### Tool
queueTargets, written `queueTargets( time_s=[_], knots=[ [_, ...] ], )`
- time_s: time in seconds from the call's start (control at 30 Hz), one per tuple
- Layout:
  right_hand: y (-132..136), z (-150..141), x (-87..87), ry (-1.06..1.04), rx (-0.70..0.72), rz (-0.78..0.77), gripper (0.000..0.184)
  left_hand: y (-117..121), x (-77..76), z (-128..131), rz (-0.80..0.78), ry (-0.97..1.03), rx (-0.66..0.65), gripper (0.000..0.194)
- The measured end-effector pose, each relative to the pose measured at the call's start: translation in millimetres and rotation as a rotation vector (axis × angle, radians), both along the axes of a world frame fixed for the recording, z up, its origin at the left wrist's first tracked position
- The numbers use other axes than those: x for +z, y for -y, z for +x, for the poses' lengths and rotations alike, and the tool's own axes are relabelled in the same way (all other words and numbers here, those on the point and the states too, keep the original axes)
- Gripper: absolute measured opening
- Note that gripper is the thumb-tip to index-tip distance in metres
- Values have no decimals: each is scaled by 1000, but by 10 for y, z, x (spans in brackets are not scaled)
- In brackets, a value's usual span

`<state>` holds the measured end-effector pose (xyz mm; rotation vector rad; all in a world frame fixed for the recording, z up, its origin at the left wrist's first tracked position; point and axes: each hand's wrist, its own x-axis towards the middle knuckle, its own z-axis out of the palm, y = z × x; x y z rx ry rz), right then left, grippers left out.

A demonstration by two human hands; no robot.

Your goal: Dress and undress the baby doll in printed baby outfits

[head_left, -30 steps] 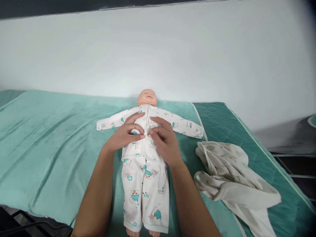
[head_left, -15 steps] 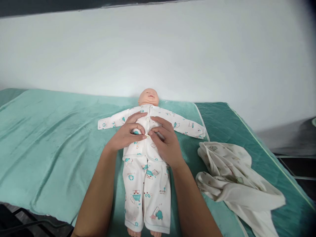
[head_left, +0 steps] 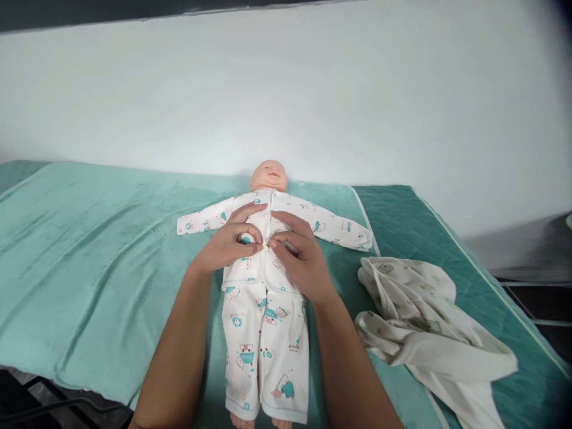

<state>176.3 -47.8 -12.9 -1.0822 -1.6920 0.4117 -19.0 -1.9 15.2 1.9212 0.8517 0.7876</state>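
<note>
A baby doll [head_left: 269, 176] lies on its back, feet toward me, arms spread in long sleeves. It wears a white printed shirt [head_left: 243, 271] and matching pants [head_left: 286, 351]. My left hand [head_left: 230, 238] pinches one edge of the shirt's front opening between thumb and forefinger, at the belly. Opposite it, my right hand [head_left: 300, 247] pinches the other edge the same way. Between the fingertips a small button [head_left: 265, 247] shows at the front seam. Another button [head_left: 267, 217] sits higher on the chest. Fingers partly cover the cloth they grip.
Under the doll is a light green blanket [head_left: 102, 256], with a darker quilted green mat [head_left: 393, 220] at the right. A crumpled white printed cloth [head_left: 429, 322] lies right of my right forearm. A white wall [head_left: 286, 89] rises behind the bed.
Both hands stay at the same place on the shirt front. My left thumb has drawn back slightly, and the button between the fingertips shows a little more.
</note>
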Motion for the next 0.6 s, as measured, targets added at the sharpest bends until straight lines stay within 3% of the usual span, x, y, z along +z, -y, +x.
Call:
queueTargets(
  time_s=[0.23,0.6],
  knots=[
    [5,3,9,10,15,4,14,-37,-22,-32,51,-13,-68,12],
    [9,-8,15,29,4,17,16,-12,-27,4,67,-22,-21,13]
  ],
)
